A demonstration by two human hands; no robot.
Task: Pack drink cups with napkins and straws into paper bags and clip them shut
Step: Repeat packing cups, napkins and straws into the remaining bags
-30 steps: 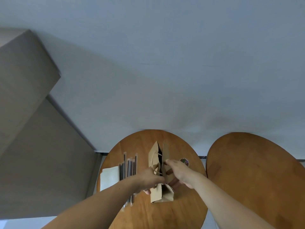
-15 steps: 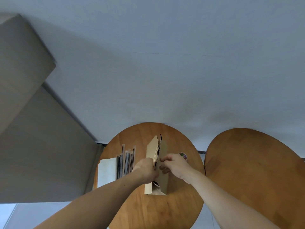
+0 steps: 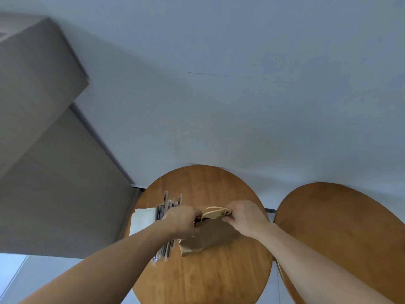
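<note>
Both hands, left hand (image 3: 183,219) and right hand (image 3: 246,217), pinch the paper bag (image 3: 210,234) top; it looks light, floppy, easy to tear.

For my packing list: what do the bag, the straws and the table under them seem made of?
The bag: matte brown paper, probably kraft; it creases sharply. The straws: dark, material unclear, each in a clear glossy wrapper, likely plastic. The table: wood with smooth, perhaps varnished finish; grain and joined strips show.
</note>
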